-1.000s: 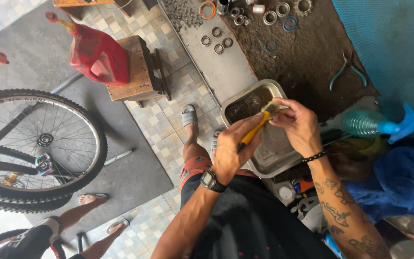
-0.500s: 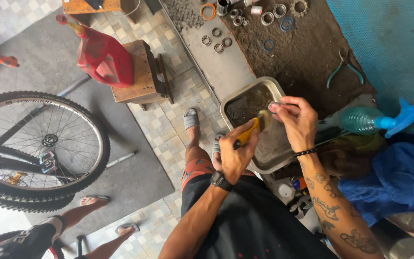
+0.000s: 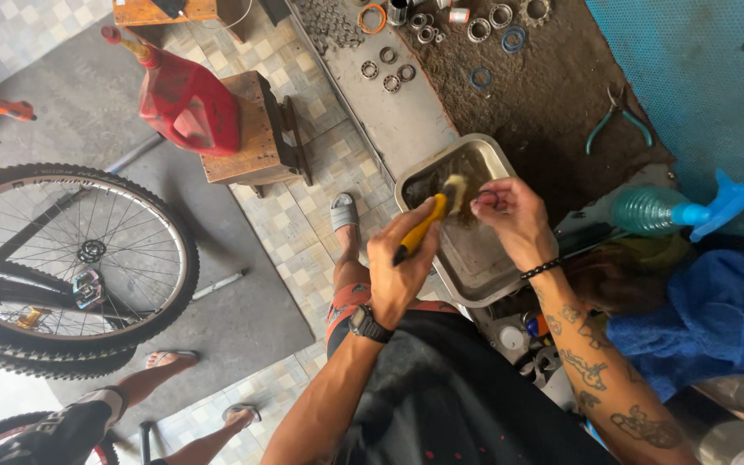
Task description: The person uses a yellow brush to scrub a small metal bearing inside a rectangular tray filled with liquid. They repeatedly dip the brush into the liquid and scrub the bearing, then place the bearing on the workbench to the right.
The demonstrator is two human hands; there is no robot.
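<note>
My left hand [image 3: 399, 263] grips a yellow-handled brush [image 3: 428, 218], its bristles over the dirty liquid in a metal tray [image 3: 486, 284]. My right hand [image 3: 510, 215] pinches a small round metal ring [image 3: 487, 199] right beside the bristles, above the tray. A black watch sits on my left wrist and a bead bracelet on my tattooed right forearm.
Bearings and rings [image 3: 392, 76] lie on the bench behind the tray, with teal pliers [image 3: 617, 120], a spray bottle [image 3: 682, 213] and a blue cloth [image 3: 708, 319] to the right. A red jug [image 3: 184, 99] stands on a wooden stool. A bicycle wheel [image 3: 71, 258] and another person's legs [image 3: 122, 392] are at the left.
The brush and both hands have shifted left and toward the tray's far end. The brush head now works at the ring over the liquid.
</note>
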